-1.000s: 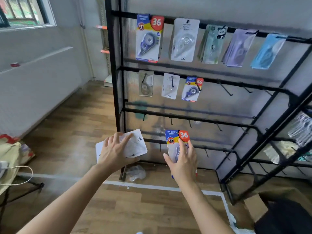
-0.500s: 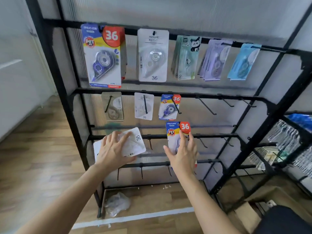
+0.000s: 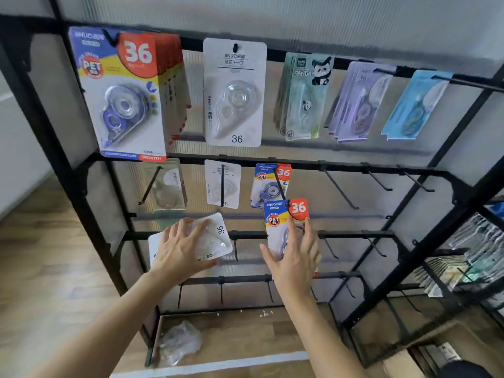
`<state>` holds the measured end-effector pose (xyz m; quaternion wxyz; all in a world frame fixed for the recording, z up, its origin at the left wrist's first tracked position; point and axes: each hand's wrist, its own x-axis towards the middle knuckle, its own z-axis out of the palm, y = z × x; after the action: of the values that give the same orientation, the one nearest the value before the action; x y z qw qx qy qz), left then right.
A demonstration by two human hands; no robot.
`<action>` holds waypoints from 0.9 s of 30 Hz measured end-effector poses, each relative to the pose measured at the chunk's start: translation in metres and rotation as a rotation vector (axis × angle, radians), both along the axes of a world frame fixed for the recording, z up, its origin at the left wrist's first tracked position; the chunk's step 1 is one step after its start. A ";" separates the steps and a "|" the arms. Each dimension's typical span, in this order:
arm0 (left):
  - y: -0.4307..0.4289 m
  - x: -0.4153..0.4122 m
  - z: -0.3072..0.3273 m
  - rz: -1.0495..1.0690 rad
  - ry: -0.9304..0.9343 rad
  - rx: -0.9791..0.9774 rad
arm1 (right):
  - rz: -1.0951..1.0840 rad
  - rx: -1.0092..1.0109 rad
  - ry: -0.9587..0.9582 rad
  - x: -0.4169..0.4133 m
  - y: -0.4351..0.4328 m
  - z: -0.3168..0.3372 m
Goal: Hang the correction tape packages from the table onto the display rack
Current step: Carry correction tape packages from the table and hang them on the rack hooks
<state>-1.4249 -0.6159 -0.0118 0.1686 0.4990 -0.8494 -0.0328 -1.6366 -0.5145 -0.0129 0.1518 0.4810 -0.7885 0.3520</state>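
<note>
My left hand (image 3: 181,251) grips a stack of white correction tape packages (image 3: 215,236), tilted, in front of the black display rack (image 3: 90,203). My right hand (image 3: 293,257) holds a blue, yellow and red "36" correction tape package (image 3: 285,215) upright, its top just below a matching package (image 3: 270,184) that hangs on a second-row hook. The top row carries full hooks: a blue "36" stack (image 3: 122,94), a white pack (image 3: 234,91), panda packs (image 3: 305,96), purple packs (image 3: 357,102), light blue packs (image 3: 414,105).
Bare black hooks (image 3: 341,190) stick out on the right of the second row and along the lower bars. A crumpled plastic bag (image 3: 178,341) lies on the wooden floor under the rack. A second rack (image 3: 463,257) with stock stands at right.
The view has closed in on the rack, which now fills the frame. Both hands keep their packages, and the right hand's package has come up close under the second-row blue package.
</note>
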 end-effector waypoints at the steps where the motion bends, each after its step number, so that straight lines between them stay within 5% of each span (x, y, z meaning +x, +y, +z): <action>1: -0.002 -0.003 0.000 0.001 -0.003 0.001 | 0.009 -0.002 0.003 -0.002 -0.003 -0.002; 15: -0.031 -0.014 -0.005 0.074 -0.016 0.002 | 0.144 0.325 0.026 -0.056 -0.117 -0.005; 27: -0.035 -0.012 0.000 0.068 -0.039 -0.005 | 0.283 0.340 -0.028 -0.057 -0.122 -0.004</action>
<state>-1.4366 -0.6512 -0.0121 0.1543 0.5278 -0.8351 -0.0154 -1.6939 -0.6365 -0.0166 0.0065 0.6008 -0.7631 0.2382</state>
